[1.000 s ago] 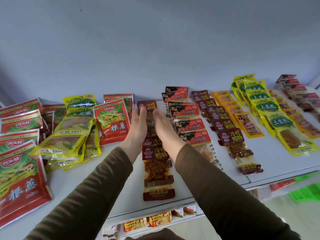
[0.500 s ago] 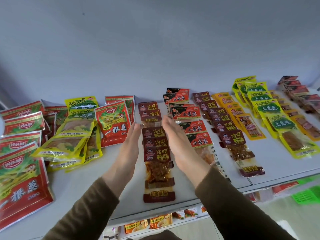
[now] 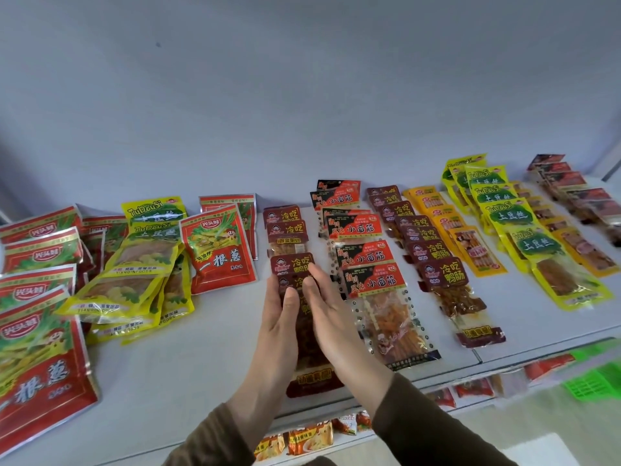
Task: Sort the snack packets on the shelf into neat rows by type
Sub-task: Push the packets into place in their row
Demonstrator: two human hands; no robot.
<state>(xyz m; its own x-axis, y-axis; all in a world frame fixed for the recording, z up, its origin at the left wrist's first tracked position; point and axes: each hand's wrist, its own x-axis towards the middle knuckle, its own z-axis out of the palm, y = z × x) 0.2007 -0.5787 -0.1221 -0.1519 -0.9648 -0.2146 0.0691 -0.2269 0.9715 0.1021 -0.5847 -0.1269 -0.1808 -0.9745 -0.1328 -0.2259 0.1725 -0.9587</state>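
Observation:
A row of overlapping maroon snack packets [image 3: 289,264] runs from the back wall to the front edge of the white shelf [image 3: 208,351]. My left hand [image 3: 275,334] lies flat along the row's left side, its thumb over a front packet. My right hand [image 3: 336,324] lies flat against the right side, fingers straight. Both hands press in on the nearest packets and hide most of them; the bottom of the front maroon packet [image 3: 312,381] shows between my wrists. Neither hand lifts anything.
To the right lie neat rows: red-black packets [image 3: 363,253], a second maroon row [image 3: 440,274], orange packets [image 3: 477,250], yellow-green packets [image 3: 534,243] and dark red ones [image 3: 571,183]. To the left sit loose yellow packets [image 3: 134,270] and big red packets [image 3: 218,250]. A lower shelf [image 3: 309,438] holds more snacks.
Both hands have slid back toward me along the maroon row, from its far end to its nearest packets, and have come closer together around them.

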